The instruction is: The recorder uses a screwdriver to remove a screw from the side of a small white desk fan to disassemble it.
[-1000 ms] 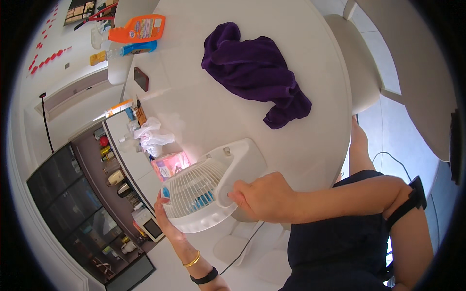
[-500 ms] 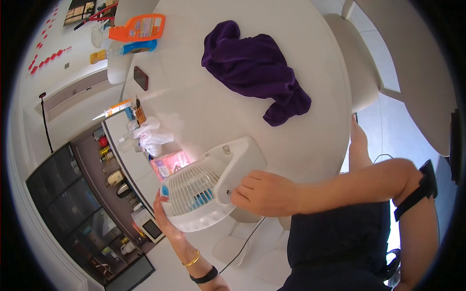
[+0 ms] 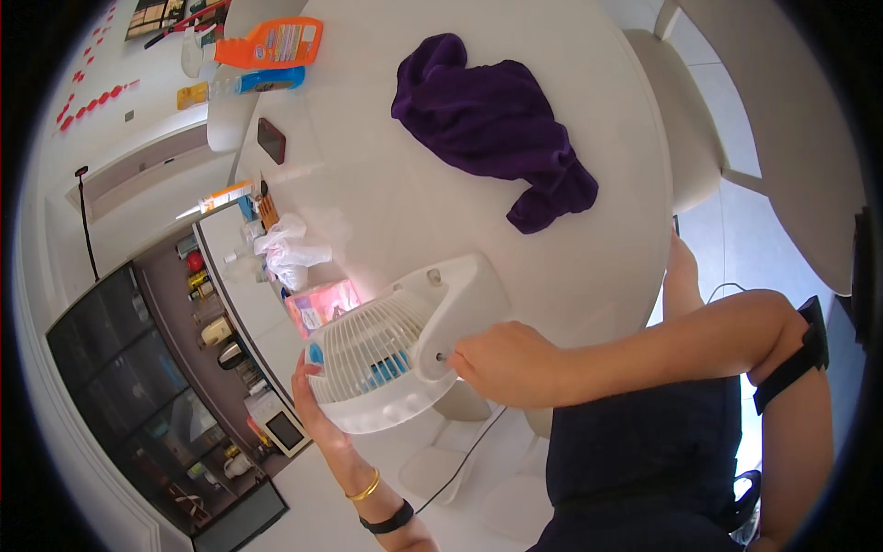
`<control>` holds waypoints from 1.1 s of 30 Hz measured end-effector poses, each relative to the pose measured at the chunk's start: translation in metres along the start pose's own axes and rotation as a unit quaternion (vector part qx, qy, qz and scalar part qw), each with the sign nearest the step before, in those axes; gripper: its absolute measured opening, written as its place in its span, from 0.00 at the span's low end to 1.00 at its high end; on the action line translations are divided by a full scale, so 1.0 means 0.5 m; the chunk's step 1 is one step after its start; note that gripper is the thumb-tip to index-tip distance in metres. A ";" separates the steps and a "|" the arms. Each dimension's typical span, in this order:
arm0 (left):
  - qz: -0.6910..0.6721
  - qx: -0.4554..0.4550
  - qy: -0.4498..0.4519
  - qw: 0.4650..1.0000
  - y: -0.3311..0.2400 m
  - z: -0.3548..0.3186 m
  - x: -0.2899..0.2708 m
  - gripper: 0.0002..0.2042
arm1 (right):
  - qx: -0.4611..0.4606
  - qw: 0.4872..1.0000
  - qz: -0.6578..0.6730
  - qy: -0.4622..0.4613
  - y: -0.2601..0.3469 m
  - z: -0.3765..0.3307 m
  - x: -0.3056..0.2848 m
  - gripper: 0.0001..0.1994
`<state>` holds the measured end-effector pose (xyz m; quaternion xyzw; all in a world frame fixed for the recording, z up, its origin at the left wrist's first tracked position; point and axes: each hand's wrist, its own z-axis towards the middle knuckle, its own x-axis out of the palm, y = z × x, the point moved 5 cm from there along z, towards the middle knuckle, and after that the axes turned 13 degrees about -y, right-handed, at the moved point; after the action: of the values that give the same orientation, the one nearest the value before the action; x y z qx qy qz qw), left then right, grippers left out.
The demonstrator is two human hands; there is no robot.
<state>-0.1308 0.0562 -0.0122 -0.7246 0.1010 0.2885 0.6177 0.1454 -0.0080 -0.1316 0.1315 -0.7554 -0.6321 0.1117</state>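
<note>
A small white table fan point(image 3: 474, 299) with a slatted grille and blue parts inside rests tilted at the near edge of the round table. My left hand point(image 3: 311, 400) grips the outer rim of its round housing, fingers wrapped over the edge beside a light blue patch. Beside the dark hole at the stand's pivot, my right hand point(image 3: 510, 365) is closed, with its fingertips right next to the hole. Whatever those fingers may hold is hidden. On the far part of the table lies a crumpled purple cloth point(image 3: 497, 120).
The white table point(image 3: 368, 175) also bears a dark phone point(image 3: 271, 141), an orange spray bottle point(image 3: 280, 43), a blue bottle point(image 3: 271, 80), a plastic bag point(image 3: 287, 253) and a pink pack point(image 3: 324, 305). A chair point(image 3: 681, 120) stands to the right. A black cord point(image 3: 464, 455) hangs below the fan.
The view has shifted slightly, moving the table things a little in the picture. My right hand's fingers have turned a little at the pivot hole; my left hand keeps its grip.
</note>
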 end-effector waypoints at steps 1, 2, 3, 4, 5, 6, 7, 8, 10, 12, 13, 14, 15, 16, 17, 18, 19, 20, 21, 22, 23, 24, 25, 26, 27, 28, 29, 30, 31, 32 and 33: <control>0.000 -0.001 -0.001 1.000 0.000 0.000 -0.001 0.13 | 0.000 1.000 0.000 0.001 -0.003 0.008 0.002 0.11; 0.000 -0.001 -0.006 1.000 -0.001 0.000 -0.001 0.14 | 0.014 1.000 -0.002 0.014 -0.009 0.019 0.006 0.13; 0.001 -0.001 -0.011 1.000 -0.002 0.000 -0.003 0.14 | 0.027 0.999 -0.003 0.026 -0.014 0.029 0.010 0.16; -0.001 -0.003 -0.010 1.000 0.001 0.001 -0.001 0.14 | 0.029 0.999 -0.005 0.026 -0.018 0.038 0.010 0.16; 0.000 -0.003 -0.003 1.000 0.003 0.001 0.002 0.14 | 0.047 0.998 -0.003 0.049 -0.025 0.043 0.015 0.15; 0.001 -0.003 0.004 1.000 0.005 0.002 0.005 0.14 | 0.066 0.995 0.000 0.072 -0.031 0.045 0.020 0.14; 0.001 -0.002 0.003 1.000 0.004 0.002 0.003 0.14 | 0.064 0.995 0.000 0.072 -0.024 0.045 0.014 0.14; 0.001 -0.001 0.001 1.000 0.003 0.001 0.001 0.14 | 0.081 0.995 -0.005 0.065 -0.020 0.042 0.006 0.12; 0.001 0.000 -0.001 1.000 0.001 -0.001 0.001 0.14 | 0.097 0.993 -0.010 0.058 -0.013 0.034 -0.001 0.10; -0.003 -0.006 -0.010 1.000 0.001 -0.003 0.004 0.14 | -0.171 0.957 -0.231 -0.025 0.033 0.019 -0.008 0.06; -0.003 -0.006 -0.010 1.000 0.001 -0.003 0.003 0.14 | -0.172 0.957 -0.231 -0.026 0.030 0.010 -0.006 0.06; -0.001 -0.006 -0.009 1.000 0.002 -0.003 0.002 0.14 | -0.269 0.915 -0.293 -0.069 0.043 -0.004 -0.006 0.05; 0.002 -0.007 -0.008 1.000 0.002 -0.003 0.001 0.15 | -0.362 0.857 -0.349 -0.111 0.056 -0.019 -0.001 0.05; 0.002 -0.007 -0.007 1.000 0.000 -0.005 0.006 0.15 | -0.361 0.857 -0.349 -0.112 0.051 -0.020 0.005 0.05; -0.004 -0.013 -0.013 1.000 -0.004 -0.007 0.012 0.15 | -0.401 0.819 -0.379 -0.159 0.055 -0.025 0.009 0.05; -0.010 -0.019 -0.019 1.000 -0.005 -0.008 0.014 0.15 | -0.437 0.776 -0.406 -0.204 0.058 -0.032 0.012 0.05; -0.010 -0.019 -0.016 1.000 -0.005 -0.006 0.013 0.15 | -0.436 0.776 -0.407 -0.205 0.068 -0.035 0.004 0.05; -0.016 -0.014 -0.010 1.000 -0.003 -0.004 0.011 0.15 | -0.395 0.812 -0.403 -0.150 0.078 -0.026 -0.007 0.05; -0.022 -0.009 -0.003 1.000 -0.004 -0.002 0.011 0.15 | -0.352 0.843 -0.396 -0.094 0.086 -0.017 -0.016 0.05; -0.023 -0.008 -0.001 1.000 -0.005 -0.002 0.017 0.15 | -0.351 0.842 -0.398 -0.095 0.100 -0.004 -0.033 0.05; -0.018 -0.009 -0.007 1.000 -0.005 -0.004 0.019 0.15 | -0.271 0.887 -0.373 0.017 0.094 0.021 -0.037 0.05; -0.014 -0.011 -0.013 1.000 -0.006 -0.005 0.020 0.15 | -0.184 0.913 -0.340 0.129 0.078 0.031 -0.036 0.05; -0.015 -0.010 -0.014 1.000 -0.007 -0.006 0.015 0.15 | -0.185 0.913 -0.341 0.129 0.074 0.037 -0.032 0.05; -0.002 0.000 -0.012 1.000 -0.008 -0.005 0.010 0.15 | -0.136 0.940 -0.295 0.103 0.064 0.050 -0.031 0.05; 0.011 0.009 -0.010 1.000 -0.010 -0.005 0.006 0.15 | -0.086 0.962 -0.248 0.076 0.056 0.058 -0.033 0.06; 0.011 0.008 -0.012 1.000 -0.006 -0.003 0.004 0.15 | -0.086 0.962 -0.247 0.078 0.057 0.064 -0.036 0.06; 0.022 0.001 -0.024 0.999 -0.002 -0.001 0.000 0.15 | -0.054 0.962 -0.245 0.108 0.052 0.070 -0.033 0.07; 0.032 -0.007 -0.036 0.999 0.003 0.000 -0.004 0.15 | -0.023 0.960 -0.243 0.139 0.047 0.077 -0.031 0.09; 0.029 -0.006 -0.036 0.999 0.005 0.000 -0.003 0.15 | -0.022 0.959 -0.246 0.138 0.053 0.088 -0.037 0.09; 0.031 0.002 -0.036 0.999 0.004 0.000 -0.002 0.15 | 0.044 0.954 -0.202 0.218 0.048 0.091 -0.033 0.09; 0.033 0.010 -0.037 0.999 0.003 -0.001 0.000 0.16 | 0.111 0.936 -0.156 0.295 0.043 0.085 -0.028 0.08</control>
<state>-0.1317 0.0555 -0.0135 -0.7036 0.1047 0.3339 0.6185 0.1432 0.0397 -0.1180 0.4393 -0.7242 -0.4865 0.2143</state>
